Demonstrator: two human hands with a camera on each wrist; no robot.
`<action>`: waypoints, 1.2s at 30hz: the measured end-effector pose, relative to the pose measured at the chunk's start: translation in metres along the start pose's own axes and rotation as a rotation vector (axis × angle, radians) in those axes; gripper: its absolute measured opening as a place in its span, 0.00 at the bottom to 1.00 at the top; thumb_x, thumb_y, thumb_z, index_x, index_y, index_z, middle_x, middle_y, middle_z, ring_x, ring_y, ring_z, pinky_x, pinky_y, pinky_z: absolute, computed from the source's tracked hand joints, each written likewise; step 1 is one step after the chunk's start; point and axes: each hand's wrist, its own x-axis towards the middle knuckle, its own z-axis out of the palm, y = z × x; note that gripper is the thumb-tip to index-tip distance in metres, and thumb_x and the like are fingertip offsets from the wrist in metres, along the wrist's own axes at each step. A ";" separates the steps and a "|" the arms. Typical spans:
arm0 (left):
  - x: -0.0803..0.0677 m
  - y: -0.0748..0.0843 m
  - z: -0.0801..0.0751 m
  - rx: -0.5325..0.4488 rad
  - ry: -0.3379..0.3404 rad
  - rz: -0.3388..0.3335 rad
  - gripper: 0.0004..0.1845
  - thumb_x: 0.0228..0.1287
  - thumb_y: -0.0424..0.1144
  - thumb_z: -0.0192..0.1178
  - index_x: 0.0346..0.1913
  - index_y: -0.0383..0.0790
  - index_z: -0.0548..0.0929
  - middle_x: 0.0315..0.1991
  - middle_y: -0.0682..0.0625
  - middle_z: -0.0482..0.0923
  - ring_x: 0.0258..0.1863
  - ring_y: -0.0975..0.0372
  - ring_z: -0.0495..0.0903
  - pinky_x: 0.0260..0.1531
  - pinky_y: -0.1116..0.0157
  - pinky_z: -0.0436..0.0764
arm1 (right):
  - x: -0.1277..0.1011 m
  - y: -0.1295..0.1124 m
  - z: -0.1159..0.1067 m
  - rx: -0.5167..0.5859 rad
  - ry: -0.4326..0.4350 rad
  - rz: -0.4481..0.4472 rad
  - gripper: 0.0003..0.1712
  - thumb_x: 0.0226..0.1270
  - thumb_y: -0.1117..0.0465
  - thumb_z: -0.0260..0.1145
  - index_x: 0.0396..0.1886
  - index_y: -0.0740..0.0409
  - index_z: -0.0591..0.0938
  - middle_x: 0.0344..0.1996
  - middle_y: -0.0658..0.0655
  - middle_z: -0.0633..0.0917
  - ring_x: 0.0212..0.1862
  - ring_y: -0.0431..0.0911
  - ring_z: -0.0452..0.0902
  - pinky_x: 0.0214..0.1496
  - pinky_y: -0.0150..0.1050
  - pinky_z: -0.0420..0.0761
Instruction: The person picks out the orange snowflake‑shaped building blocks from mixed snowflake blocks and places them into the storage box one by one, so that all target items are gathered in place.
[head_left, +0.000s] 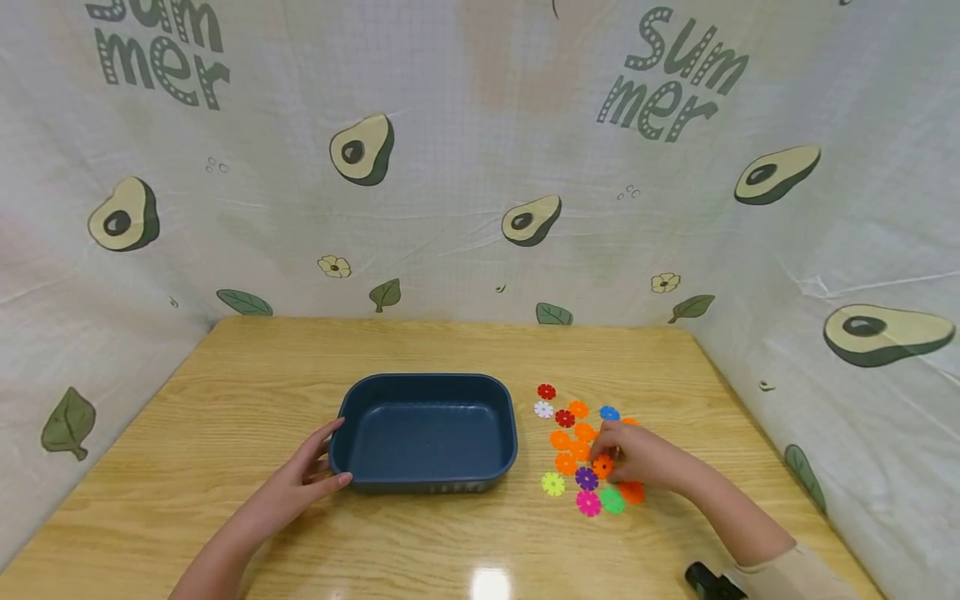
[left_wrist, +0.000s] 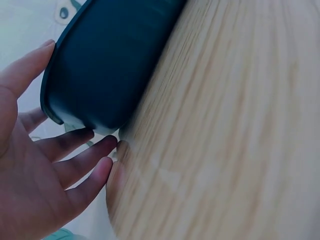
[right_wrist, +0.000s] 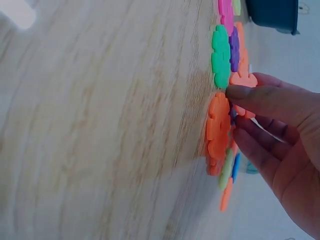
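Our beige right sleeve [head_left: 795, 575] enters at the lower right, a black object [head_left: 712, 581] just beside it. From there our right hand [head_left: 637, 457] dips into a scatter of flower-shaped pieces, thumb and fingertips pinching an orange flower piece [head_left: 602, 467]. Just left of it lies a purple piece [head_left: 587, 478]; a pink piece [head_left: 588, 503] and a green piece [head_left: 612, 500] sit nearer us, a blue piece [head_left: 610, 412] farther off. Our left hand [head_left: 296, 486] touches the left end of a dark blue tray [head_left: 423, 442], fingers spread and relaxed rather than clasping, thumb at the near corner. We see the tray upright on the wooden table [head_left: 420, 546], left of the pieces and apart from them. Avocado-printed cloth [head_left: 442, 250] hangs behind.
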 end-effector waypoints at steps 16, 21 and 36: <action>-0.007 -0.007 0.002 0.053 0.031 -0.019 0.41 0.70 0.43 0.60 0.78 0.46 0.49 0.71 0.26 0.51 0.65 0.33 0.62 0.58 0.45 0.67 | 0.003 -0.003 -0.003 -0.047 0.007 -0.067 0.16 0.52 0.76 0.73 0.36 0.53 0.88 0.33 0.45 0.77 0.32 0.38 0.70 0.33 0.33 0.76; -0.006 -0.008 0.003 0.015 0.047 -0.043 0.39 0.71 0.42 0.59 0.77 0.46 0.50 0.70 0.27 0.53 0.64 0.36 0.65 0.55 0.57 0.73 | 0.004 -0.010 -0.011 -0.024 -0.015 -0.013 0.16 0.52 0.77 0.72 0.39 0.56 0.89 0.33 0.45 0.80 0.32 0.40 0.73 0.33 0.33 0.77; 0.000 -0.003 0.010 -0.067 0.039 -0.038 0.38 0.74 0.41 0.55 0.79 0.48 0.46 0.76 0.32 0.35 0.71 0.36 0.46 0.62 0.44 0.60 | 0.021 -0.036 -0.031 0.110 -0.051 0.023 0.16 0.52 0.81 0.69 0.31 0.58 0.77 0.30 0.52 0.77 0.30 0.45 0.74 0.30 0.35 0.78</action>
